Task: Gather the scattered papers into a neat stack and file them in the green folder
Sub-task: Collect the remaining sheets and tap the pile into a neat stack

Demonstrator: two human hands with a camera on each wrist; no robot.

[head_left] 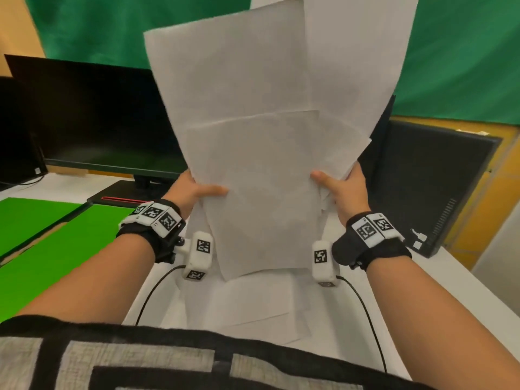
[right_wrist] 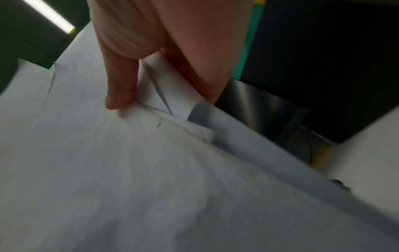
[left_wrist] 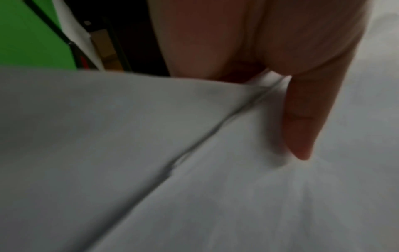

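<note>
Left hand (head_left: 194, 190): thumb and fingers pinch papers (head_left: 261, 142), left edge
Right hand (head_left: 342, 190): pinches right edge
Papers: upright, long axis vertical, fanned unevenly
Green folder (head_left: 56, 249): flat, left

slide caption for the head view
Both hands, left hand and right hand, lift fanned papers upright beside open green folder.

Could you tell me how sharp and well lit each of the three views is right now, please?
Head view: bright and mostly sharp, the papers slightly soft at their top edges, straight lines bowed by the wide lens. Left wrist view: dim, the left hand and sheets smeared by blur. Right wrist view: equally dim and blurred around the right hand, with a bright light strip.
</note>
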